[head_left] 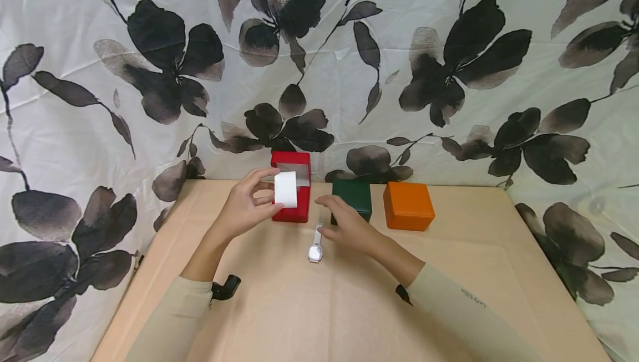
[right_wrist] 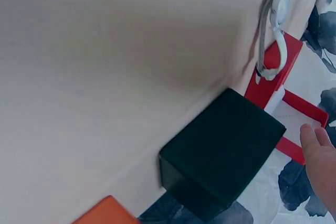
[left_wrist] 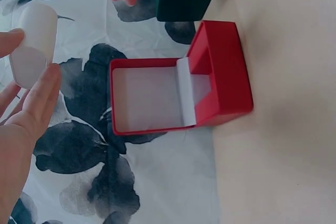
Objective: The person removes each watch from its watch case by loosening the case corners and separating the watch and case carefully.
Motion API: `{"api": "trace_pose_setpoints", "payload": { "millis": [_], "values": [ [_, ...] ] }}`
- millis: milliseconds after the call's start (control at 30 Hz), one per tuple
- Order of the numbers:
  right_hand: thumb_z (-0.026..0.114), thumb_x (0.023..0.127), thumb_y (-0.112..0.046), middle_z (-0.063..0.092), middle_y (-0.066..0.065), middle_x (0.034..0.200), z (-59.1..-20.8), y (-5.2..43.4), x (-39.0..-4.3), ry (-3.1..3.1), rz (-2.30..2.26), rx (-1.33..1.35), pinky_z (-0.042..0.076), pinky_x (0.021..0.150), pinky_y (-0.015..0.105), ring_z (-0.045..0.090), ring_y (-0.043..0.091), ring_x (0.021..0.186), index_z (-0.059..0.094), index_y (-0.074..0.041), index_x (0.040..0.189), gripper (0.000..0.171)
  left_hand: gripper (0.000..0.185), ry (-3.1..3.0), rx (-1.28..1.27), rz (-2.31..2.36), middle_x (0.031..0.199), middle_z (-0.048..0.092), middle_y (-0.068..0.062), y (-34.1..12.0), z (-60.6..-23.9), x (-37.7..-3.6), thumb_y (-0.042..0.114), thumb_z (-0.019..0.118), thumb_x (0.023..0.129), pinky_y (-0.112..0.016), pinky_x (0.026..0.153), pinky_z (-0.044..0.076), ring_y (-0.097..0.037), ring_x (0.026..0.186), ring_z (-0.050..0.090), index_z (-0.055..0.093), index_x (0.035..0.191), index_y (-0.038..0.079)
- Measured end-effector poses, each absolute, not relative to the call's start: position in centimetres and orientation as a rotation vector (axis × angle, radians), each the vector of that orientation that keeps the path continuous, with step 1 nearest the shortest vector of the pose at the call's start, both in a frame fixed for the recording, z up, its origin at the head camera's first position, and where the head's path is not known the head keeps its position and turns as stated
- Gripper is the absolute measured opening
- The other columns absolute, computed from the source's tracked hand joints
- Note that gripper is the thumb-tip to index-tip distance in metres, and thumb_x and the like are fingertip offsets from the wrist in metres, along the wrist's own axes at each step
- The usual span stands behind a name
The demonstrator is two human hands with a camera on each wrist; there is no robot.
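Note:
My left hand (head_left: pixel 242 204) pinches a white watch cushion (head_left: pixel 286 189) between thumb and fingers, held up in front of an open red watch box (head_left: pixel 291 215). In the left wrist view the cushion (left_wrist: pixel 35 43) looks rounded, and the red box (left_wrist: pixel 231 72) has its lid tipped back, showing a pale lining. A silver-white wristwatch (head_left: pixel 315 252) lies on the table, its strap pointing at the red box. Over the space between the watch and the green box, my right hand (head_left: pixel 351 229) hovers with loosely bent fingers and nothing in them.
A closed green box (head_left: pixel 355 195) stands right of the red one, partly behind my right hand. Farther right is a closed orange box (head_left: pixel 409 207). Behind the table's (head_left: pixel 469 273) back edge hangs a white cloth (head_left: pixel 359 123) with dark flowers.

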State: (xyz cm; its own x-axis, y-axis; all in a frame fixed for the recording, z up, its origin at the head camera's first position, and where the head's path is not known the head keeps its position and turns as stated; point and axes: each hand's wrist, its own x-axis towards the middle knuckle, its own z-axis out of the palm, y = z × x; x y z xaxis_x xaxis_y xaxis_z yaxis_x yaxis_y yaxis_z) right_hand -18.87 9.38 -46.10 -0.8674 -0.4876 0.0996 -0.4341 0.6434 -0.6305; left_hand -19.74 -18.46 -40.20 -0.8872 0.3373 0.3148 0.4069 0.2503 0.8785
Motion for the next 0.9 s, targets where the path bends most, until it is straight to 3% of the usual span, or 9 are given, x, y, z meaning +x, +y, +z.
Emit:
{"api": "trace_pose_setpoints", "payload": {
  "millis": [300, 667, 900],
  "values": [
    [0.071, 0.098, -0.019, 0.049, 0.007, 0.154, -45.6, 8.9, -20.6, 2.798, -1.059, -0.725, 0.054, 0.108, 0.044, 0.057, 0.028, 0.133, 0.045, -0.014, 0.152, 0.06, 0.072, -2.528, -0.677, -1.701, 0.141, 0.054, -0.015, -19.0, -41.3, -21.1, -0.004, 0.084, 0.08, -0.043, 0.09, 0.061, -0.039, 0.115, 0.066, 0.052, 0.144, 0.004],
    [0.066, 0.101, -0.016, 0.049, 0.012, 0.154, -46.0, 7.5, -22.9, 2.744, -1.162, -0.639, 0.053, 0.108, 0.047, 0.057, 0.031, 0.134, 0.045, -0.009, 0.153, 0.057, 0.076, -2.668, -0.547, -1.763, 0.141, 0.05, -0.016, -19.4, -42.9, -23.1, -0.004, 0.085, 0.08, -0.044, 0.089, 0.062, -0.039, 0.118, 0.064, 0.047, 0.145, 0.002],
    [0.066, 0.1, -0.016, 0.049, 0.013, 0.153, -46.5, 6.4, -24.3, 2.713, -1.189, -0.519, 0.055, 0.105, 0.047, 0.056, 0.034, 0.135, 0.046, -0.006, 0.151, 0.056, 0.074, -2.708, -0.619, -1.669, 0.141, 0.048, -0.018, -19.2, -43.6, -24.7, -0.005, 0.082, 0.08, -0.045, 0.085, 0.063, -0.04, 0.117, 0.063, 0.047, 0.145, 0.0]
  ]
}}
